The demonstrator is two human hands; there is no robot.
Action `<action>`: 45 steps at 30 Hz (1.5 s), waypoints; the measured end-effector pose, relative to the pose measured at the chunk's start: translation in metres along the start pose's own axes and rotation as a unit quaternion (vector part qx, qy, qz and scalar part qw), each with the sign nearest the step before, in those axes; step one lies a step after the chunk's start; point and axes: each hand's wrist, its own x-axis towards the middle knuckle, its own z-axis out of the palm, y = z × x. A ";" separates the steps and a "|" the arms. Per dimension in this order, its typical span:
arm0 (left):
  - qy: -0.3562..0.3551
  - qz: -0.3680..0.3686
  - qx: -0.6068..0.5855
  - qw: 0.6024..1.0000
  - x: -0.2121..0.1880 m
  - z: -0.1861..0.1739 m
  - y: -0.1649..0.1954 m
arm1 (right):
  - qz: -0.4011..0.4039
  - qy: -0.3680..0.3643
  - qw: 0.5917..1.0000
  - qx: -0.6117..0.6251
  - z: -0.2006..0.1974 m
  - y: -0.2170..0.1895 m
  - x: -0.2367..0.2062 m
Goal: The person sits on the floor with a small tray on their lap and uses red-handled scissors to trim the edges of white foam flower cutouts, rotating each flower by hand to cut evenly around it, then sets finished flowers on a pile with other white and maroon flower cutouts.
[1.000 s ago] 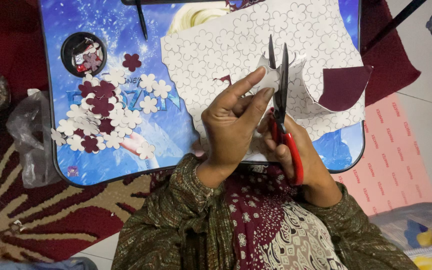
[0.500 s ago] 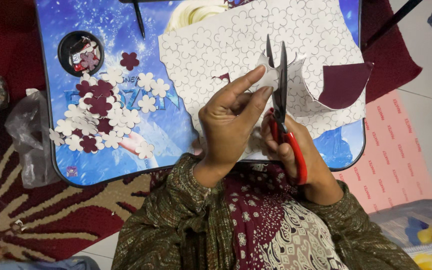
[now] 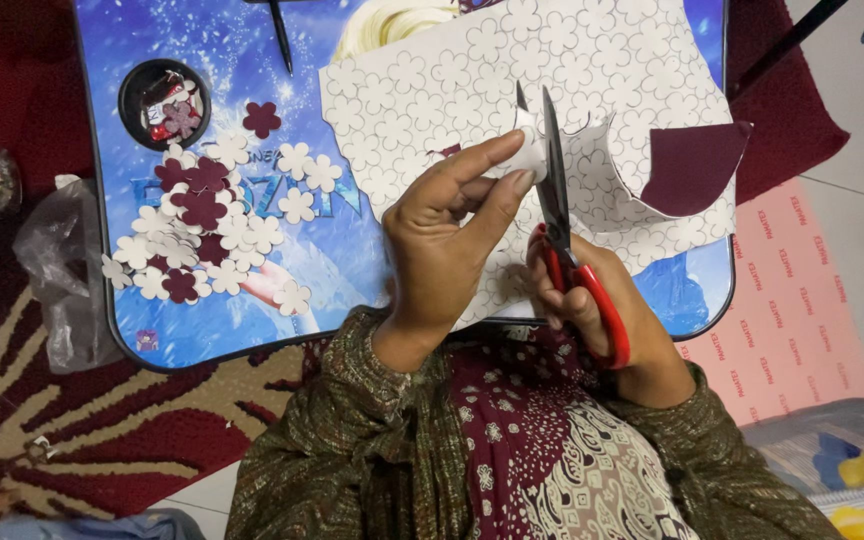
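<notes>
My left hand [image 3: 447, 235] pinches a small white flower-shaped piece [image 3: 528, 150] of a large paper sheet [image 3: 512, 90] printed with flower outlines. My right hand [image 3: 592, 300] grips red-handled scissors [image 3: 577, 250], whose blades point up and stand slightly apart beside that piece. The sheet lies over a small blue picture table [image 3: 252, 290]; one corner curls up and shows its maroon back [image 3: 692, 165]. A heap of cut-out white and maroon flowers [image 3: 207, 230] lies on the table's left half.
A small black round dish [image 3: 164, 100] with bits in it sits at the table's far left. A dark pen [image 3: 282, 35] lies near the top edge. A clear plastic bag [image 3: 62, 270] rests on the patterned red rug left of the table. Pink sheet [image 3: 792, 290] at right.
The scissors and both hands stay almost in place; the blades look slightly shifted along the paper piece. The flower heap has not moved.
</notes>
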 end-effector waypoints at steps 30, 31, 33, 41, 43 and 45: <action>-0.019 0.058 0.068 0.996 0.007 -0.013 0.001 | 0.012 -0.018 1.000 0.008 -0.007 0.012 -0.003; -0.017 0.057 0.066 0.996 0.007 -0.013 0.002 | 0.013 -0.023 1.000 0.013 -0.008 0.013 -0.003; -0.015 0.055 0.061 0.997 0.007 -0.014 0.002 | 0.014 -0.031 0.999 0.021 -0.010 0.013 -0.003; -0.005 0.062 0.079 0.995 0.010 -0.015 0.002 | 0.024 -0.029 0.999 0.033 -0.011 0.015 -0.005; -0.004 0.065 0.087 0.994 0.011 -0.015 0.003 | 0.026 -0.030 0.999 0.032 -0.011 0.015 -0.005; -0.003 0.066 0.099 0.993 0.012 -0.014 0.004 | 0.023 -0.036 0.998 0.035 -0.012 0.015 -0.004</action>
